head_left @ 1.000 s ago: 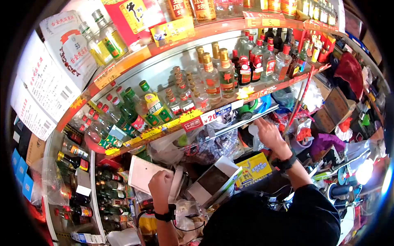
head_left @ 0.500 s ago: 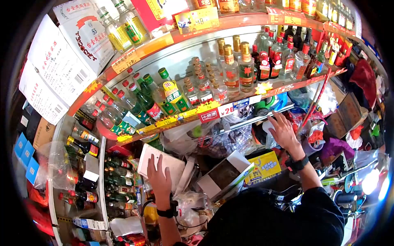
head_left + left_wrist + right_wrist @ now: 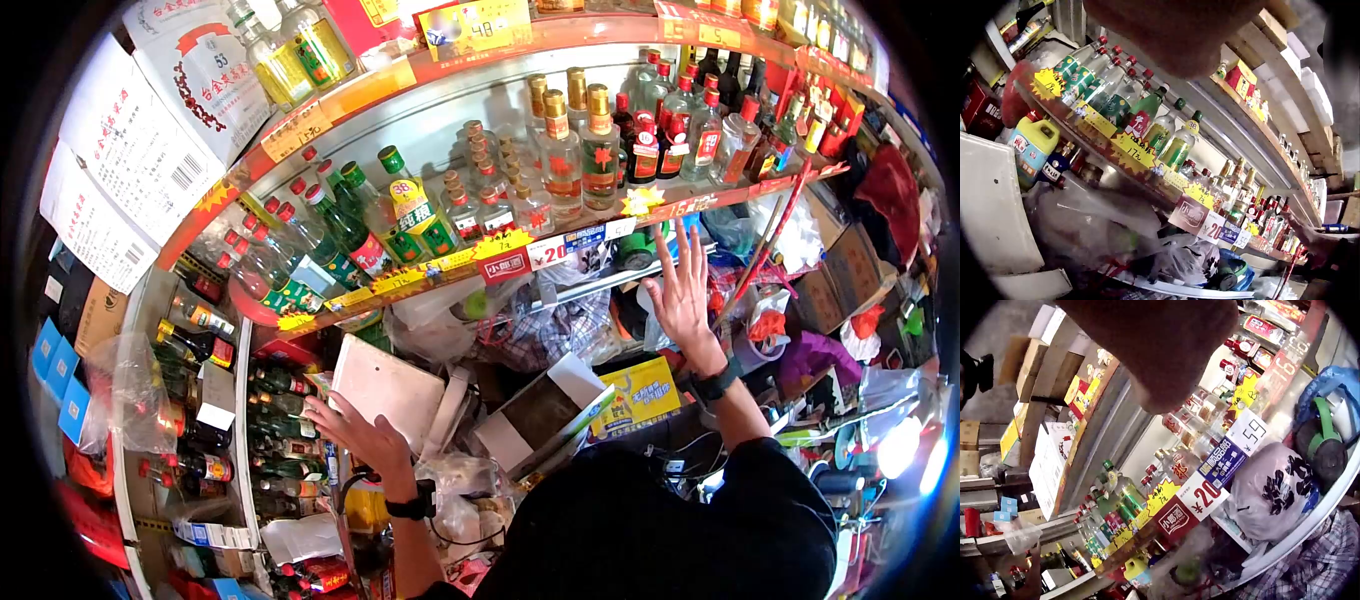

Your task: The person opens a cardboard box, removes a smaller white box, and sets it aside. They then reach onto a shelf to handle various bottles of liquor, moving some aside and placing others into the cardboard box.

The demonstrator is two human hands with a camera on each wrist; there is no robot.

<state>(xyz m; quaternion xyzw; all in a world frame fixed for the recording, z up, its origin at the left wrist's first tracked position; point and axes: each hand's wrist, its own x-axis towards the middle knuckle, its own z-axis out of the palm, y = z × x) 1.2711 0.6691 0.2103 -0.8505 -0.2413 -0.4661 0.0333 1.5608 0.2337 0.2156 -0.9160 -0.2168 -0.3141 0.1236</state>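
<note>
An open white carton (image 3: 500,440) sits tilted between the forearms, its dark interior hard to read, with a yellow box (image 3: 640,394) just beside it. Left of it leans a pale flat panel (image 3: 385,380), the thing nearest the left hand (image 3: 362,436); that hand is released, fingers spread and straight, just beside the panel's lower left side. The right hand (image 3: 683,303) is also released, palm flat and fingers splayed towards the curved shelf (image 3: 440,268); its fingertips overlap the shelf's price strip in the head view, and whether they touch it I cannot tell. To its right, a pale tub (image 3: 752,356) holds something white and red. Below the shelf hangs or rests a pale bag (image 3: 1266,494) with dark print. Farther back, the shelf bears upright green bottles (image 3: 345,225) and clear gold-capped bottles (image 3: 600,150).
</note>
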